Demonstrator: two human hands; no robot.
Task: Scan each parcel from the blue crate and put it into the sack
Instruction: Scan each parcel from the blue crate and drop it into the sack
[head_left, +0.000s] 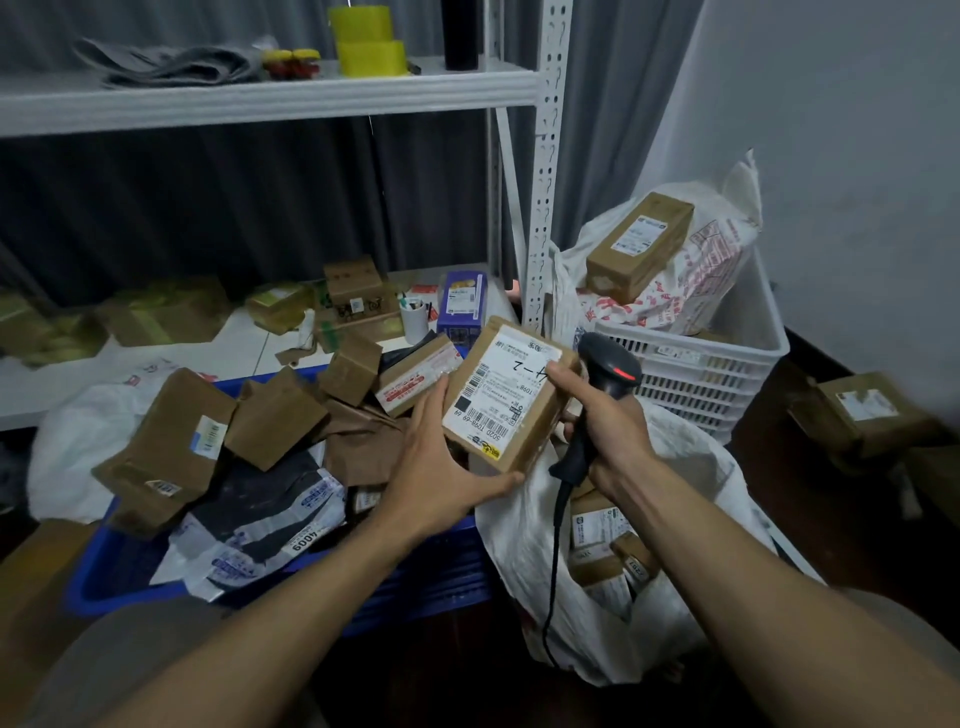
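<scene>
A brown cardboard parcel (506, 395) with a white shipping label is held up over the gap between crate and sack. My left hand (441, 467) grips its lower left edge, thumb under its bottom corner. My right hand (608, 431) holds a black barcode scanner (605, 379) by the handle, and its thumb touches the parcel's right edge. The blue crate (130, 566) at the lower left is piled with brown boxes and grey mailer bags. The white woven sack (675, 623) stands open at the lower right with several parcels inside.
A white plastic basket (727, 374) behind the sack holds a printed bag and a brown box (639, 247). White metal shelving (540, 208) stands behind the crate, its lower shelf strewn with boxes. Another box (862, 410) lies on the dark floor at right.
</scene>
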